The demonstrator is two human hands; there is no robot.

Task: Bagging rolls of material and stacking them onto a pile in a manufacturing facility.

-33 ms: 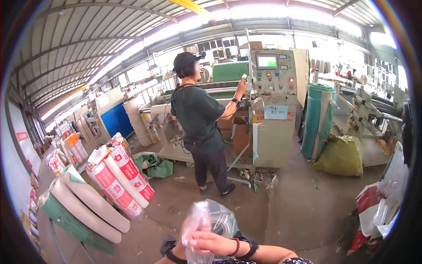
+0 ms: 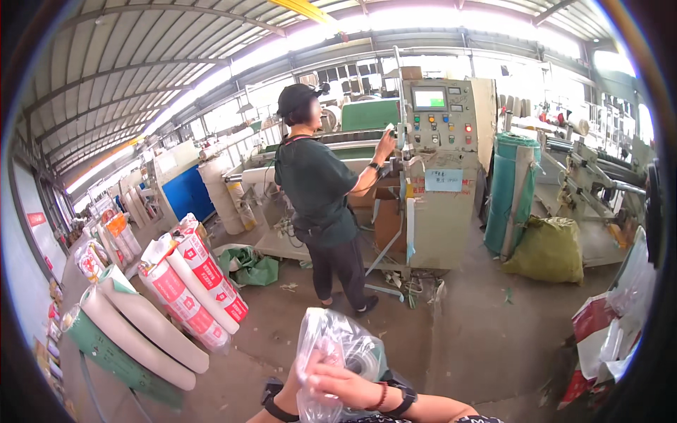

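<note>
Low in the picture, in front of me, both my hands are at a clear plastic bag [image 2: 321, 328]. Inside or just behind the film is a round, ring-like thing [image 2: 364, 363], greyish and see-through; its kind I cannot make out. My right hand [image 2: 345, 385], with a red bead bracelet and a black wristband, has its fingers closed on the front of the bag. My left hand [image 2: 295, 388], with a black band at the wrist, grips the bag from the left, its fingers partly covered by the film and the right hand.
A person [image 2: 317, 183] in dark clothes and a cap stands ahead at a machine's control cabinet [image 2: 441, 218]. Wrapped rolls [image 2: 190, 282] and bare rolls [image 2: 134, 338] lean at left. At right are a green roll [image 2: 509, 197], a stuffed sack [image 2: 546, 250] and plastic sheeting [image 2: 606, 331].
The bag's upper part has risen and spread taller at the left. My hands have shifted slightly on it. The person at the cabinet has barely moved.
</note>
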